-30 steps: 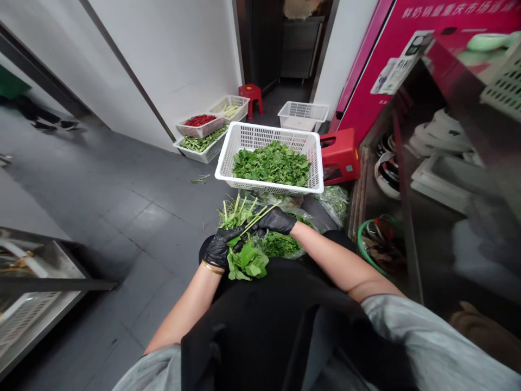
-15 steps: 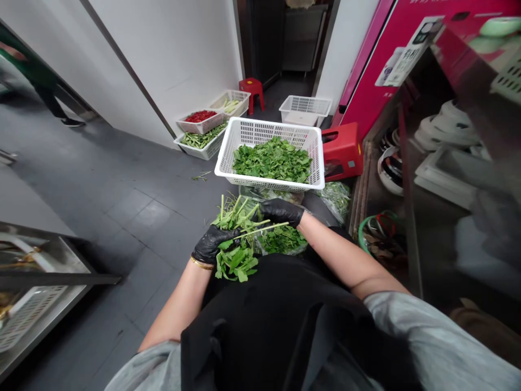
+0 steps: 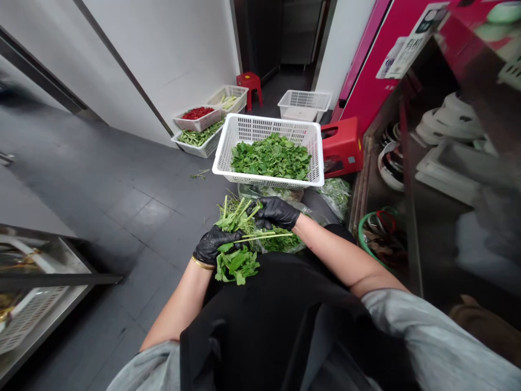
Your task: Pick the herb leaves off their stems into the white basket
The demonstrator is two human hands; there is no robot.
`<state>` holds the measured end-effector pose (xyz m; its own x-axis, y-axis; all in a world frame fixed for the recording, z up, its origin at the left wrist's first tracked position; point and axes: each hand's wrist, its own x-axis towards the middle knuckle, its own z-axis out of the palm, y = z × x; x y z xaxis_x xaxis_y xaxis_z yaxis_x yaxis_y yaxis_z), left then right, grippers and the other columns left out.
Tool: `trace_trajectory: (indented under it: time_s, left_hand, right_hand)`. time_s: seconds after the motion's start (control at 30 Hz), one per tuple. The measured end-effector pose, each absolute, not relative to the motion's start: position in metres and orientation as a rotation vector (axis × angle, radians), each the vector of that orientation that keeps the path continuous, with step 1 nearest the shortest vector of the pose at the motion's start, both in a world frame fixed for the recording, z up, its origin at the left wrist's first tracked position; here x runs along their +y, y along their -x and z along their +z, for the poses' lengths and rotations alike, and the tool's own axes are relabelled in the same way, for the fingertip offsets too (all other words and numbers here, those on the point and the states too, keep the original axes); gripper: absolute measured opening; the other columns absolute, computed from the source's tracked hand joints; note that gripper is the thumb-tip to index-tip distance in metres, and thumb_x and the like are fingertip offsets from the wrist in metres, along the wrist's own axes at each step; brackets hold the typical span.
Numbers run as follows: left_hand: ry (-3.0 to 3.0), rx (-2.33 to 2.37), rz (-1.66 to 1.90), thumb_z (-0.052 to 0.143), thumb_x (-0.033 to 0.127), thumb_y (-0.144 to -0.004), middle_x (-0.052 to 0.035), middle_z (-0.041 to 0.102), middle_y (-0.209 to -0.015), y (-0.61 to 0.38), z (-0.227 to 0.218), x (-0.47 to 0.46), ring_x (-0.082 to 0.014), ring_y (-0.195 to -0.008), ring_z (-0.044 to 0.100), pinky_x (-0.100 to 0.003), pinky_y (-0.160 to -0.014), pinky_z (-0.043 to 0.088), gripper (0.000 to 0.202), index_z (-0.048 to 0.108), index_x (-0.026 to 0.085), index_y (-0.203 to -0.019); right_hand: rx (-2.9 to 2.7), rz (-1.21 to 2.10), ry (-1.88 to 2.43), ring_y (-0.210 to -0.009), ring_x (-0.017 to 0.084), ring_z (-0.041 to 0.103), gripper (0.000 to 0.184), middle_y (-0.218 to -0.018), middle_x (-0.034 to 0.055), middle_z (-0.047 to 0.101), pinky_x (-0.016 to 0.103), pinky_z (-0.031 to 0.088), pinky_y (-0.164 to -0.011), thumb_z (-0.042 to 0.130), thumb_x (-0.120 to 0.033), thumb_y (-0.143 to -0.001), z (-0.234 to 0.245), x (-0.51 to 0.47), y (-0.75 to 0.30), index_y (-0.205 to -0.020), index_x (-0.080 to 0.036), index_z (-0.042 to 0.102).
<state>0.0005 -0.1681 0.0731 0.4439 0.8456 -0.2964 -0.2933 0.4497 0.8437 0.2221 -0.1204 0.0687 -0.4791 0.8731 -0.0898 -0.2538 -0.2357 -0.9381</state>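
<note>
My left hand (image 3: pixel 215 243), in a black glove, is closed around a bunch of leafy greens (image 3: pixel 238 264). Leaves hang below its fingers, and pale stems stick out above and to the right. My right hand (image 3: pixel 277 212), also in a black glove, pinches the stem ends at the upper right of the bunch; its fingertips are partly hidden. Just beyond both hands stands a white plastic basket (image 3: pixel 268 176) with a heap of loose green leaves (image 3: pixel 272 157) in it. Under my hands, more greens (image 3: pixel 280 240) lie in a clear plastic bag.
Smaller baskets of red chillies (image 3: pixel 197 113), green beans (image 3: pixel 201 134) and pale vegetables (image 3: pixel 228 101) stand by the wall. A red stool (image 3: pixel 344 146) lies on its side right of the large basket. Shelves with dishes (image 3: pixel 445 125) line the right; a metal rack (image 3: pixel 69 266) is at left.
My right hand has shifted slightly left, its fingers now at the upright stem ends. The bunch stays in my left hand. A person at the far left has gone mostly out of view.
</note>
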Motion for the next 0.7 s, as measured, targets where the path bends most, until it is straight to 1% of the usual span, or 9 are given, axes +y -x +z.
trace_trajectory:
  time_s: [0.1, 0.2, 0.3, 0.37, 0.4, 0.47, 0.57, 0.63, 0.7]
  left_hand:
    - [-0.784, 0.768, 0.783, 0.083, 0.016, -0.067, -0.0133, 0.077, -0.1, -0.004, 0.076, -0.169, -0.0325, -0.095, 0.073, -0.04, -0.078, 0.061, 0.049, 0.073, 0.015, -0.114]
    - [-0.74, 0.745, 0.729, 0.083, 0.013, -0.065, -0.0136, 0.076, -0.105, -0.005, 0.072, -0.167, -0.0334, -0.099, 0.073, -0.04, -0.08, 0.061, 0.056, 0.07, 0.018, -0.12]
    - [-0.698, 0.757, 0.686, 0.082, 0.012, -0.066, -0.0144, 0.074, -0.112, -0.005, 0.065, -0.163, -0.0319, -0.101, 0.073, -0.037, -0.08, 0.061, 0.057, 0.069, 0.018, -0.122]
    - [-0.661, 0.764, 0.713, 0.082, 0.014, -0.068, -0.0145, 0.074, -0.114, -0.005, 0.061, -0.159, -0.0303, -0.099, 0.073, -0.037, -0.081, 0.061, 0.054, 0.069, 0.017, -0.12]
    - [-0.644, 0.77, 0.744, 0.081, 0.016, -0.069, -0.0142, 0.074, -0.111, -0.005, 0.059, -0.157, -0.029, -0.094, 0.074, -0.037, -0.08, 0.061, 0.051, 0.07, 0.016, -0.118]
    - [-0.621, 0.794, 0.817, 0.082, 0.017, -0.068, -0.0116, 0.076, -0.096, -0.004, 0.058, -0.153, -0.0239, -0.078, 0.074, -0.035, -0.072, 0.062, 0.042, 0.072, 0.014, -0.109]
    - [-0.593, 0.864, 0.9, 0.084, 0.017, -0.066, -0.0052, 0.072, -0.072, -0.001, 0.058, -0.145, -0.0152, -0.056, 0.066, -0.027, -0.058, 0.058, 0.027, 0.073, 0.013, -0.09]
    - [-0.582, 0.911, 0.985, 0.085, 0.019, -0.065, -0.0027, 0.069, -0.067, -0.001, 0.056, -0.139, -0.0124, -0.052, 0.063, -0.024, -0.053, 0.055, 0.024, 0.072, 0.014, -0.085]
    - [-0.585, 0.943, 1.077, 0.087, 0.02, -0.064, -0.0013, 0.069, -0.068, -0.004, 0.052, -0.132, -0.012, -0.053, 0.063, -0.023, -0.054, 0.055, 0.026, 0.072, 0.015, -0.084]
  right_hand:
    - [-1.451, 1.786, 0.787, -0.045, 0.009, 0.058, 0.04, -0.057, -0.0029, 0.067, 0.018, 0.047, -0.045, 0.086, -0.035, -0.061, 0.077, -0.129, -0.22, -0.091, -0.011, 0.072]
    - [-1.643, 1.653, 0.736, -0.053, 0.011, 0.063, 0.035, -0.068, 0.0006, 0.071, 0.024, 0.054, -0.056, 0.078, -0.036, -0.072, 0.078, -0.13, -0.22, -0.098, -0.013, 0.076]
    - [-1.875, 1.438, 0.603, -0.076, 0.018, 0.07, 0.022, -0.084, 0.0054, 0.075, 0.03, 0.058, -0.076, 0.074, -0.032, -0.075, 0.071, -0.123, -0.22, -0.089, -0.016, 0.078]
    - [-1.921, 1.279, 0.597, -0.088, 0.021, 0.071, 0.016, -0.09, 0.0078, 0.075, 0.033, 0.057, -0.084, 0.074, -0.03, -0.074, 0.065, -0.117, -0.22, -0.082, -0.017, 0.077]
    - [-1.915, 1.232, 0.622, -0.09, 0.022, 0.071, 0.015, -0.091, 0.0086, 0.075, 0.034, 0.057, -0.084, 0.074, -0.03, -0.074, 0.061, -0.114, -0.222, -0.08, -0.017, 0.077]
    - [-1.83, 1.262, 0.712, -0.085, 0.02, 0.071, 0.018, -0.089, 0.009, 0.075, 0.032, 0.059, -0.076, 0.074, -0.034, -0.075, 0.056, -0.109, -0.228, -0.081, -0.017, 0.076]
    - [-1.459, 1.489, 0.893, -0.059, 0.015, 0.067, 0.035, -0.073, 0.0066, 0.074, 0.025, 0.055, -0.054, 0.077, -0.047, -0.072, 0.05, -0.101, -0.239, -0.083, -0.014, 0.074]
    - [-1.227, 1.592, 1.002, -0.047, 0.012, 0.062, 0.045, -0.064, 0.0046, 0.072, 0.022, 0.051, -0.045, 0.082, -0.053, -0.063, 0.046, -0.098, -0.242, -0.082, -0.013, 0.072]
    - [-1.171, 1.714, 1.052, -0.046, 0.011, 0.061, 0.049, -0.064, 0.0048, 0.073, 0.021, 0.05, -0.044, 0.087, -0.052, -0.056, 0.041, -0.097, -0.236, -0.08, -0.012, 0.072]
